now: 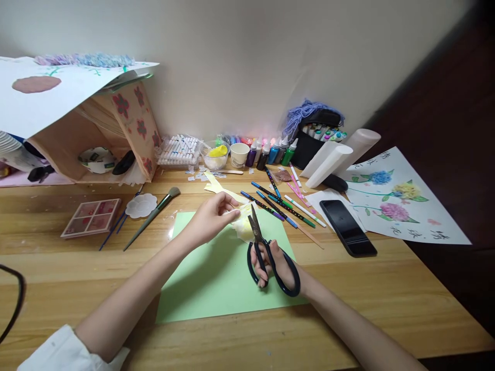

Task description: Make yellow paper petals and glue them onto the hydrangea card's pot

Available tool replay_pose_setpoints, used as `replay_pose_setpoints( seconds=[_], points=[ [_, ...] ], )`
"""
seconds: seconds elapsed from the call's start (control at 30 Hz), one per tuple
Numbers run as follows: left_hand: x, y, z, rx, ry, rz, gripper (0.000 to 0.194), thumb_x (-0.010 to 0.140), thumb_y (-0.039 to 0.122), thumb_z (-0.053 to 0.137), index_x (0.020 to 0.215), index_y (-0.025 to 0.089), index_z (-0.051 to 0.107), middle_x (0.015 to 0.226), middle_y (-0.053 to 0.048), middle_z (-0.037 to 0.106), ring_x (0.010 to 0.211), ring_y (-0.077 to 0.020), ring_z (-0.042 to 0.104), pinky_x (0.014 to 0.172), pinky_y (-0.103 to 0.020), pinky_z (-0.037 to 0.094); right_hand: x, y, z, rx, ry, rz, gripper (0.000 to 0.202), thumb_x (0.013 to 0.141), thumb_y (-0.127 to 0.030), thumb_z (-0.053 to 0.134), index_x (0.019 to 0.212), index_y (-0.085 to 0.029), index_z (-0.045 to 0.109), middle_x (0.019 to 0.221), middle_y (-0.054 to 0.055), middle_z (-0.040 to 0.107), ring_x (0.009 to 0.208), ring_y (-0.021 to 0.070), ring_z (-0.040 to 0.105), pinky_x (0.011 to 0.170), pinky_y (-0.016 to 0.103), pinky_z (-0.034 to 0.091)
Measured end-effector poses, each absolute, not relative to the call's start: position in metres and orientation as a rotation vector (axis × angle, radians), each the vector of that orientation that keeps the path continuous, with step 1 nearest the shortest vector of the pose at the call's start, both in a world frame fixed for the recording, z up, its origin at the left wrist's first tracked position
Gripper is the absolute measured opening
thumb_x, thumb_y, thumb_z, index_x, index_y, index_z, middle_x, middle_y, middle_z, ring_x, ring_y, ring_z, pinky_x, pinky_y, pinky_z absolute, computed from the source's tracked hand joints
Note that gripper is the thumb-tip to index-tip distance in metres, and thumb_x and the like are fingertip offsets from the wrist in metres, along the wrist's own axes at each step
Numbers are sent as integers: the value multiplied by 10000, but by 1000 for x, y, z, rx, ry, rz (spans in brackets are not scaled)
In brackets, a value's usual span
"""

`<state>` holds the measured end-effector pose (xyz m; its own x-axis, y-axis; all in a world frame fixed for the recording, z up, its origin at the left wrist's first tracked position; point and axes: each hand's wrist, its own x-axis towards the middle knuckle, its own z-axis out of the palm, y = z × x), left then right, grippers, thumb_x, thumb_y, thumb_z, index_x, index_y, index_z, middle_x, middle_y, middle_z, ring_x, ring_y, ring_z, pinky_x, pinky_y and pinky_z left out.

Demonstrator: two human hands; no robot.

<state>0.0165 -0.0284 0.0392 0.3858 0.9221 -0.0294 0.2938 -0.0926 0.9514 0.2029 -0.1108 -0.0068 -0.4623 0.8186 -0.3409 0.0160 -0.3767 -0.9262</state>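
Scissors are being gripped by the right hand over green paper; the left hand is pinching yellow-white material.

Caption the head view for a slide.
Over a green rectangular paper sheet: left hand holds thin white-and-yellow scrap, right hand holds black-handled metal scissors.

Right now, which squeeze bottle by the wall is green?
The rightmost bottle, farthest from the paper cup; its green body differs from the purple bottle beside the cup and the blue bottle between them.
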Motion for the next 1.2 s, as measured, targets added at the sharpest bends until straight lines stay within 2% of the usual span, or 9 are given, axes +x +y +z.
replay_pose_setpoints(
  seconds=[0.27, 0.47, 0.67, 0.77, 1.0, 1.2],
  points=[
    [19, -31, 41, 1603, 1055, 733, 242, 778, 338, 605, 918, 154, 534, 857, -29, 567, 751, -122, 532, 669, -268, 444, 202, -113, -6, -1209, -1363, 1771, 731, 656, -869, 245, 745, -175, 455, 437, -66, 416, 365, 72, 435, 415, 196, 392],
    [18, -28, 39, 1513, 1040, 758, 289, 752, 362, 635, 919, 152, 525, 818, -15, 555, 738, -116, 535, 666, -262, 440, 198, -109, -3, -1345, -1291, 1737, 744, 481, -917, 395, 678, -200, 408, 341, -98, 354, 274, 62, 323, 298, 194, 316],
    [11, -25, 41, 1469, 1105, 706, 335, 725, 388, 651, 942, 164, 531, 790, -2, 577, 719, -120, 545, 650, -252, 417, 198, -108, -6, -1398, -1285, 1613, 686, 577, -870, 408, 662, -190, 420, 317, -90, 366, 249, 55, 334, 285, 167, 267],
    [7, -23, 46, 1459, 1142, 672, 344, 713, 373, 656, 950, 160, 528, 780, 6, 563, 722, -119, 539, 658, -252, 402, 200, -109, -9, -1391, -1233, 1635, 690, 589, -873, 385, 669, -189, 429, 319, -90, 374, 245, 61, 350, 282, 167, 287],
    [1, -19, 55, 1434, 1179, 751, 360, 683, 353, 674, 942, 141, 540, 806, -11, 573, 769, -141, 568, 683, -273, 414, 198, -106, -10, -1217, -958, 1988, 827, 539, -938, 137, 685, -186, 450, 359, -48, 452, 308, 112, 477, 379, 245, 450],
    [6, -20, 54, 1427, 1156, 849, 316, 712, 324, 653, 936, 132, 541, 764, -7, 562, 718, -122, 544, 640, -250, 403, 199, -109, -7, -1095, -1032, 2216, 879, 534, -938, 135, 738, -163, 496, 434, -20, 518, 395, 130, 546, 487, 286, 502]
  ],
)
